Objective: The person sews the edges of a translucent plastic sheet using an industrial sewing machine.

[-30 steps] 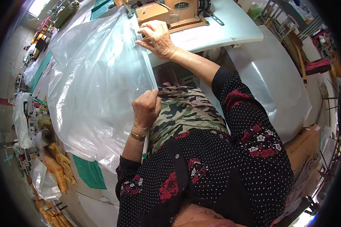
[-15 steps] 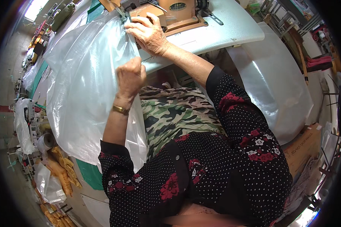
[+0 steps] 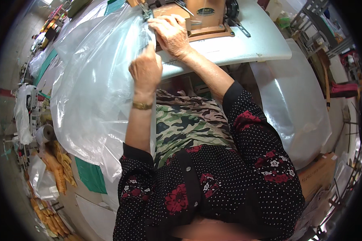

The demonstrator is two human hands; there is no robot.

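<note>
Joining work on the clear plastic sheet [image 3: 92,84] seems midway at the far sewing machine [image 3: 205,18], near edge remaining, left hand [image 3: 146,73] clamped on it, right hand's [image 3: 173,37] grip unclear.

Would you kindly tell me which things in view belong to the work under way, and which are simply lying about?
In use, it seems:
tan sewing machine
pale worktable beneath it
clear plastic sheet held beside it

Apparently just lying about:
cardboard box, lower right
green sheet, lower left
yellow crumpled material, left
</note>
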